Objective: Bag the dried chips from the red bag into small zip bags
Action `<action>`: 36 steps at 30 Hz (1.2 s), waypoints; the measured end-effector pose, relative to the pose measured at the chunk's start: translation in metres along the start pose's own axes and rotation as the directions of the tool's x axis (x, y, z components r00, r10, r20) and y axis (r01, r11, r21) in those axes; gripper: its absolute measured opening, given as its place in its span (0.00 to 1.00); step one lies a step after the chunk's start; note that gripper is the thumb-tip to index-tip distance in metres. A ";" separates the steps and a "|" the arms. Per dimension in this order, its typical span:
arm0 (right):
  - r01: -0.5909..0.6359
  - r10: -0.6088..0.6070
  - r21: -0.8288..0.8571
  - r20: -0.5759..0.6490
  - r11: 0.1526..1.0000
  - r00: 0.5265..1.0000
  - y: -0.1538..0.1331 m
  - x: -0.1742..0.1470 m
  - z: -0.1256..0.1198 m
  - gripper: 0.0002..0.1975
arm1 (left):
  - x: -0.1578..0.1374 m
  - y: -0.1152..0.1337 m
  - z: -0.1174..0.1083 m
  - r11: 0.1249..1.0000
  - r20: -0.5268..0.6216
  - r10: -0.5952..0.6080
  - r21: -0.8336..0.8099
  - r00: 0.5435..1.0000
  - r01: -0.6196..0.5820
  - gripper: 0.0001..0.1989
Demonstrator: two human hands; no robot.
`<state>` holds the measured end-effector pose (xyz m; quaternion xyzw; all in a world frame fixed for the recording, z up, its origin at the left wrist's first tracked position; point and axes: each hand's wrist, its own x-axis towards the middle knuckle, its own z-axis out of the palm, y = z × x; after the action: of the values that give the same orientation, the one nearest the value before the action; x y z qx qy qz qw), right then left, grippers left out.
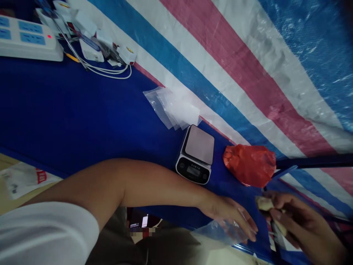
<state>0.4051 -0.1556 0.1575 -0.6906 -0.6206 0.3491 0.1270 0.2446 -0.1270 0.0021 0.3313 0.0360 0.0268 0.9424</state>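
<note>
My left hand [230, 217] reaches across to the lower right, over the table's front edge. A clear plastic bag [217, 232] hangs from its fingers, thin and partly see-through. Farther right, my right hand [300, 221] pinches a small pale, brownish piece [264, 203] between thumb and fingers; its exact kind is unclear. A digital kitchen scale [197, 152] with a light square plate and a black front panel stands behind my left forearm, its plate bare. Red crumpled plastic bag [249, 163] lies to the right of the scale, its contents hidden.
Flat clear zip bags [173, 108] lie behind the scale on the blue table [68, 110]. A power strip [30, 38], white plugs and cables [110, 73], and a screwdriver-like rod [68, 46] sit at the far left. A striped tarpaulin [220, 55] rises behind.
</note>
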 end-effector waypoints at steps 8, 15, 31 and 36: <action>-0.024 0.081 -0.121 0.488 0.992 0.869 -0.015 -0.011 0.015 0.19 | 0.013 -0.010 0.000 0.996 0.035 -0.055 0.067 0.998 0.052 0.29; -0.004 0.104 -0.169 0.588 0.986 0.802 -0.023 -0.012 0.024 0.16 | 0.021 -0.017 -0.003 0.987 0.043 -0.035 0.161 0.998 0.028 0.25; -0.024 0.101 -0.182 0.424 0.983 0.900 -0.035 -0.006 0.022 0.21 | 0.014 -0.011 -0.002 0.989 0.047 0.036 0.144 0.998 -0.043 0.24; -0.039 0.124 -0.201 0.433 0.979 0.893 -0.026 -0.009 0.015 0.25 | 0.014 -0.009 -0.003 0.990 0.067 0.056 0.129 0.996 -0.064 0.25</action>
<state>0.3756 -0.1632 0.1653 -0.6274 -0.6334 0.4424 -0.0976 0.2588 -0.1310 -0.0068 0.3942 -0.0020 0.0422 0.9181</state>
